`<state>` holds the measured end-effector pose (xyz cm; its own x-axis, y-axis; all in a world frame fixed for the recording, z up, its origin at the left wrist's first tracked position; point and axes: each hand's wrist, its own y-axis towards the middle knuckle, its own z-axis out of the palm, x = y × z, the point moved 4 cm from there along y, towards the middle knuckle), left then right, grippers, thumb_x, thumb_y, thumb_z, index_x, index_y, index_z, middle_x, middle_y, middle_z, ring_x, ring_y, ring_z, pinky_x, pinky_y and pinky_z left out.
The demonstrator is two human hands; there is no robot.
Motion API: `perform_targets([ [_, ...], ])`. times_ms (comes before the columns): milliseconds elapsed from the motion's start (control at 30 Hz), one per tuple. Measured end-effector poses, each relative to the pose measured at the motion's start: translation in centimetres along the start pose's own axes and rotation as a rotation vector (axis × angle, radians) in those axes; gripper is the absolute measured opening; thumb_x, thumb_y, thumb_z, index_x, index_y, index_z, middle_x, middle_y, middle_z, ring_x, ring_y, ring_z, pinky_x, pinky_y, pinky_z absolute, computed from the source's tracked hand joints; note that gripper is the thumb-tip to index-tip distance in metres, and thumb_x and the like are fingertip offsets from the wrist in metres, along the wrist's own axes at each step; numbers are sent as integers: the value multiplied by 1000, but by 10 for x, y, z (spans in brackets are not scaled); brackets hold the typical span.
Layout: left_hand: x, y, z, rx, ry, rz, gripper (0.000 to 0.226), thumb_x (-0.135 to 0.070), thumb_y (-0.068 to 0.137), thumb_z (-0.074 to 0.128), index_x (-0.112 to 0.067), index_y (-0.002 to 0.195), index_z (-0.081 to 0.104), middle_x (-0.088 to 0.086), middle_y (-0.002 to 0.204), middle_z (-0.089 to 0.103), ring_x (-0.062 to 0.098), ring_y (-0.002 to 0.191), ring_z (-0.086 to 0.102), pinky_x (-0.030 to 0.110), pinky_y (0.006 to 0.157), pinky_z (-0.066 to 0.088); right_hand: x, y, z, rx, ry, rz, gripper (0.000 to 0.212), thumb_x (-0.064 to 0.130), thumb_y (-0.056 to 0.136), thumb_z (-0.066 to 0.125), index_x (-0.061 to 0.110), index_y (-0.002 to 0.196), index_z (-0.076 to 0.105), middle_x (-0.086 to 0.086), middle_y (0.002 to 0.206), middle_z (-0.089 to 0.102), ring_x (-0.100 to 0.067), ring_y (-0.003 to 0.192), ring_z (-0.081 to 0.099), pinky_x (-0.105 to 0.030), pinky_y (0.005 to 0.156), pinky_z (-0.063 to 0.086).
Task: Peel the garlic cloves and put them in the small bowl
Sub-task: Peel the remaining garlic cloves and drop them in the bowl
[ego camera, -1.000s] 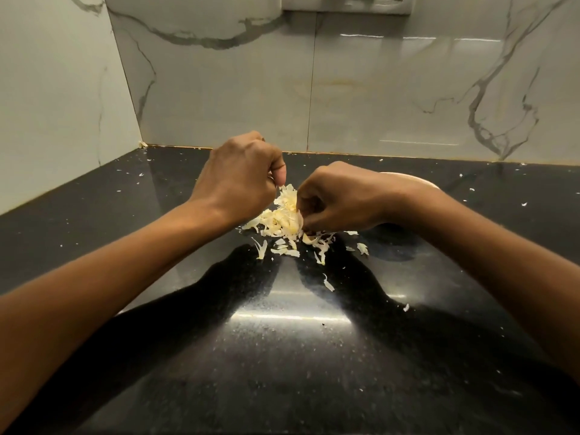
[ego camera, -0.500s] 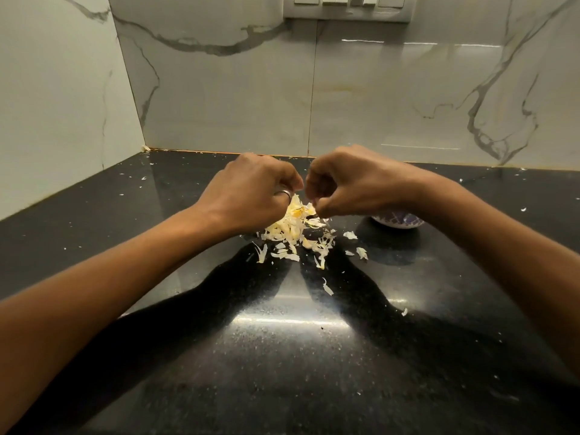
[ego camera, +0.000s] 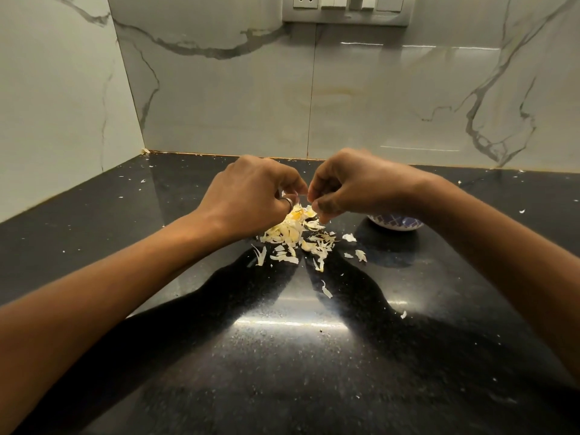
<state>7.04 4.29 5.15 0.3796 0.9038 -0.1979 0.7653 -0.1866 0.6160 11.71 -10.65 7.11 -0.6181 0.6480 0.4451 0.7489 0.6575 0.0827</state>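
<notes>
My left hand [ego camera: 251, 196] and my right hand [ego camera: 351, 186] hover close together above a pile of pale garlic skins [ego camera: 295, 233] on the black counter. The fingers of both hands are curled inward and meet at their tips, pinching something small between them; it looks like a garlic clove, but the fingers hide it. A ring sits on a left finger. The small bowl [ego camera: 395, 223], white with a blue pattern, stands on the counter under my right wrist, mostly hidden by it.
The glossy black counter [ego camera: 282, 356] carries scattered bits of skin, with a bright light reflection in the middle. Marble-look wall tiles close off the back and left. A switch and socket panel [ego camera: 346, 9] is mounted high on the back wall.
Both hands have lifted from the pile of skins and drawn together above it. The view has tilted up, so the bowl's lower part under the right wrist now shows.
</notes>
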Motion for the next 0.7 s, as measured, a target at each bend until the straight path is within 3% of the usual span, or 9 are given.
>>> perform_targets([
  [133,-3,-1,3,83,-113,53,31,-35,77,80,-30,108,75,-17,88,70,7,75,66,39,72,58,-3,0,2,43,178,51,17,5,92,69,5,109,68,-10,96,77,-19,90,76,-36,88,61],
  [267,-9,-3,7,48,-109,121,51,-56,74,64,-28,116,68,-10,102,69,11,82,66,44,71,58,-2,-1,4,79,439,61,20,-1,92,67,0,112,66,-16,101,75,-24,90,75,-36,84,62],
  [367,-10,-3,6,-20,-102,161,44,-50,77,64,-27,114,68,-9,101,69,16,83,66,45,69,57,-1,0,7,84,478,47,22,1,91,68,0,113,66,-16,103,72,-21,82,71,-35,81,62],
  [467,-10,-3,6,-46,-104,192,35,-38,78,67,-24,110,72,-7,93,67,19,79,64,45,65,56,0,2,7,90,545,35,24,1,91,68,-1,115,65,-21,106,70,-21,84,69,-40,87,61],
  [533,-10,-2,4,-70,-106,195,29,-31,78,68,-20,104,75,-7,84,65,17,73,61,40,64,55,0,2,6,97,580,50,26,3,92,68,-1,118,64,-25,113,70,-25,91,71,-43,92,59],
  [633,-11,-2,0,-122,-130,192,22,-16,73,71,-15,95,77,-12,72,57,6,65,54,18,64,47,0,2,6,107,629,68,26,7,93,67,0,118,66,-23,117,70,-30,106,71,-44,96,57],
  [700,-10,-2,-2,-133,-167,150,21,-14,73,70,-15,92,78,-10,71,62,7,65,56,15,64,46,1,2,5,99,624,67,23,10,93,67,1,114,68,-20,114,72,-25,100,71,-42,95,58],
])
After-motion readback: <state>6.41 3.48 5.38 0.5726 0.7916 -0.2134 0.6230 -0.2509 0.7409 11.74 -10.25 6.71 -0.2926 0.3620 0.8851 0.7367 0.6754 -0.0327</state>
